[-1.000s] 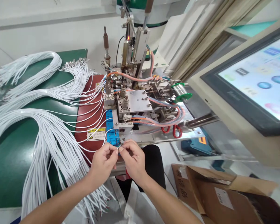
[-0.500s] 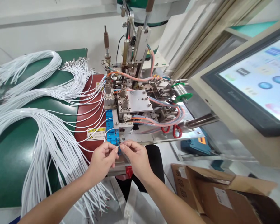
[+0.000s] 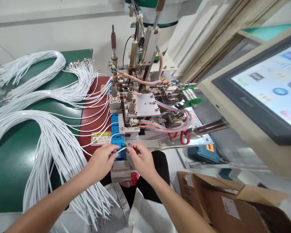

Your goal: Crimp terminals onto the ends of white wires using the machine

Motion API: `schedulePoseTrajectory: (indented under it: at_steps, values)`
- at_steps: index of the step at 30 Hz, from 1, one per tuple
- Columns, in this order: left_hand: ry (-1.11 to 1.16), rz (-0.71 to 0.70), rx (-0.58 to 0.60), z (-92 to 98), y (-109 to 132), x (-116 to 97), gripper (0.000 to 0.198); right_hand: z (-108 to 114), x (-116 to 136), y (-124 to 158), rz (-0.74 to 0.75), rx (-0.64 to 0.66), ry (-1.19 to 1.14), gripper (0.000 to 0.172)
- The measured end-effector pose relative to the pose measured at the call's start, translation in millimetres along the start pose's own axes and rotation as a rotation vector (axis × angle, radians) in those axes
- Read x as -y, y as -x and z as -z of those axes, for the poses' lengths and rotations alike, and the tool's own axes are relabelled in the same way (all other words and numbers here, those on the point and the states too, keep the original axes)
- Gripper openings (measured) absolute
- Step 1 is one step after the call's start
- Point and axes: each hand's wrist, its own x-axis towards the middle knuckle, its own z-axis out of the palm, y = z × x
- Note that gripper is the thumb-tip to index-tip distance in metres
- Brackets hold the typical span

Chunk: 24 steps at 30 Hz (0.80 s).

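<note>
A white cable (image 3: pixel 121 150) stretches between my two hands, just over the front of a row of blue clamp blocks (image 3: pixel 118 140). My left hand (image 3: pixel 102 161) pinches it between thumb and fingers. At its end, my right hand (image 3: pixel 142 160) has thumb and forefinger closed on the tip; the tip itself is mostly hidden. Other white cables run from a large bundle (image 3: pixel 50 136) on the left into the blue blocks and the machine (image 3: pixel 142 105) behind them. A yellow warning label (image 3: pixel 101 138) lies on the red plate beside the blocks.
A green mat (image 3: pixel 12 158) carries several cable bundles. A solder wire spool (image 3: pixel 190 97) sits on the machine's right. The touchscreen panel (image 3: pixel 269 87) juts in at the right, above an open cardboard box (image 3: pixel 223 204). Red looped handles (image 3: pixel 185 137) stick out in front.
My left hand has drawn back to the left and my right hand slightly to the right, so a stretch of white cable now shows between them. The view has shifted slightly.
</note>
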Motion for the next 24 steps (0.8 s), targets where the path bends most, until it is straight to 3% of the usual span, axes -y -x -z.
schedulePoseTrajectory:
  at_steps: [4, 9, 15, 24]
  values:
    - [-0.185, -0.068, -0.023, 4.1, -10, 9, 0.018, -6, -8, -2, -0.074, 0.029, 0.061, 0.017]
    - [-0.199, -0.081, -0.037, 1.2, -13, 12, 0.014, -4, -6, -6, -0.083, 0.049, 0.192, 0.016]
    - [-0.28, -0.083, -0.026, -0.2, -13, 9, 0.016, 3, -4, -18, -0.153, 0.174, 0.201, 0.017]
    - [-0.311, -0.107, -0.015, -0.9, -14, 8, 0.017, 9, -5, -18, 0.016, 0.228, 0.335, 0.016]
